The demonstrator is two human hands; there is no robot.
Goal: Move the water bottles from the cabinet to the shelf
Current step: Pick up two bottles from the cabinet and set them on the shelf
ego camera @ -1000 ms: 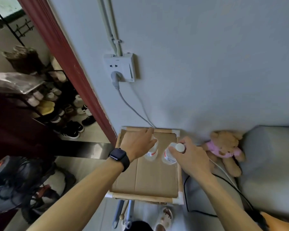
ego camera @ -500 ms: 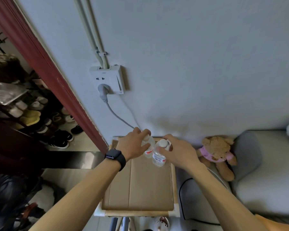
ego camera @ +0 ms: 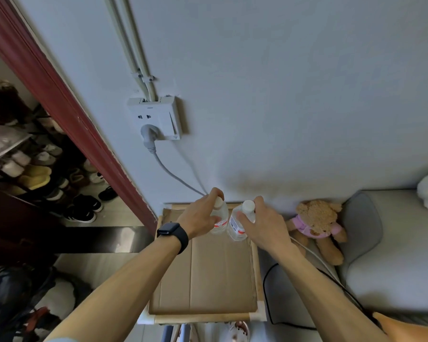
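Observation:
Two small clear water bottles with white caps and red-and-white labels stand side by side at the far end of a cardboard-lined shelf top [ego camera: 208, 280] with a wooden frame. My left hand [ego camera: 198, 219], with a black watch on its wrist, grips the left bottle [ego camera: 219, 218] near the neck. My right hand [ego camera: 263, 224] wraps around the right bottle [ego camera: 237, 224], fingers just below its cap. Both bottle bases are down at the cardboard near the wall.
A wall socket [ego camera: 156, 118] with a grey plug and cable hangs above the shelf. A teddy bear [ego camera: 316, 223] leans on a grey sofa [ego camera: 393, 255] at the right. A red door frame [ego camera: 59, 102] and a shoe rack [ego camera: 35, 174] are at the left.
Both hands have carried the bottles from the middle of the cardboard toward the wall end. The bottles now stand slightly apart, and the view has tilted upward.

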